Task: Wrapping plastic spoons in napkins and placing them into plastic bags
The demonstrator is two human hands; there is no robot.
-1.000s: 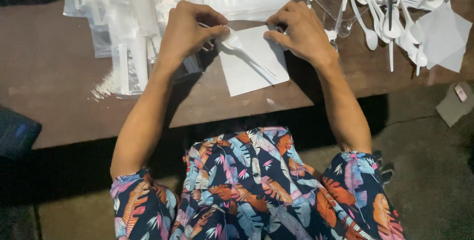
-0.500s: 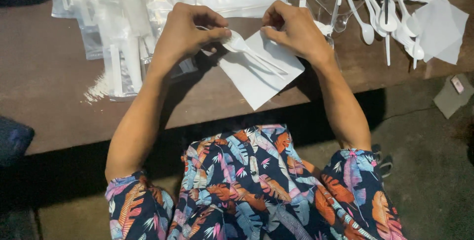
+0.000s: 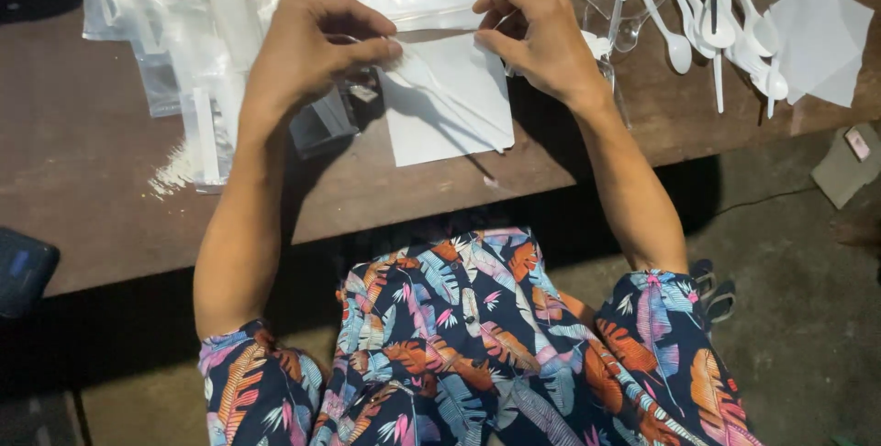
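Over the brown worktop (image 3: 110,180), near its front edge, both hands hover close together, working one white paper napkin (image 3: 450,102). Left hand (image 3: 307,47) has its fingers curled, thumb and forefinger pinching the napkin's top left edge; right hand (image 3: 541,38) pinches the top right edge the same way, fingers pressed together on the paper. One napkin it is, lifted at the top and drooping toward the worktop, with what looks like a single white plastic utensil (image 3: 431,79) lying against it, its outline faint against the white paper. Behind the hands sits a heap of clear plastic bags (image 3: 184,33), too overlapped to count. Off to the right, a loose cluster of white plastic spoons (image 3: 725,19) — at least five or six, tangled together, exact number hard to tell. Beside them, one more white napkin (image 3: 821,38) lies flat, well apart from the hands. One dark object (image 3: 23,272) shows at the left edge.
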